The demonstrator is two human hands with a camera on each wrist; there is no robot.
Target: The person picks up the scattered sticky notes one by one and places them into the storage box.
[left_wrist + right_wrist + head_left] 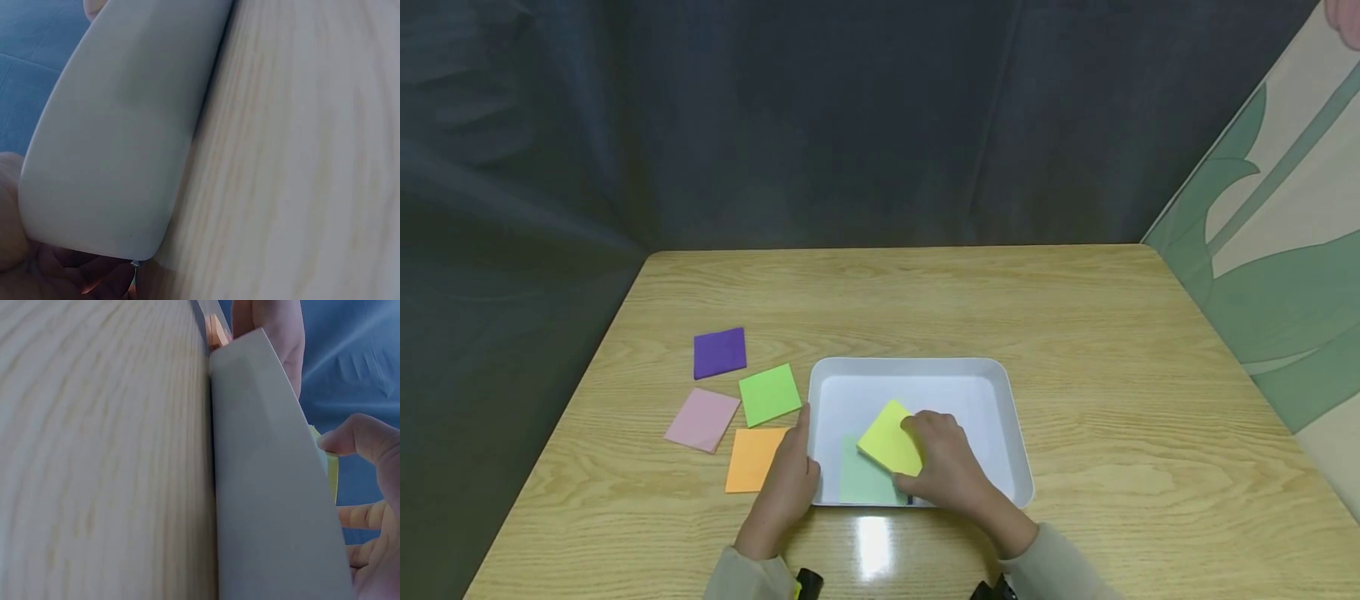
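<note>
A shallow white tray point(970, 396) lies near the front of the table in the head view; its near wall point(119, 156) fills much of the left wrist view. My left hand point(786, 475) holds the tray's left near corner, the index finger stretched along the outer left side and the thumb at the rim. Over the tray, my right hand point(947, 458) pinches a yellow sticky note pad point(887, 437) between thumb and fingers. Turned at an angle, the pad partly covers a mint green sticky note pad point(861, 479) in the tray's near left part.
Left of the tray lie a purple pad point(719, 353), a bright green pad point(770, 395), a pink pad point(702, 419) and an orange pad point(751, 461), partly behind my left hand. Dark cloth point(820, 125) hangs behind the wooden table point(1112, 375); a leaf-patterned surface point(1292, 275) borders the right.
</note>
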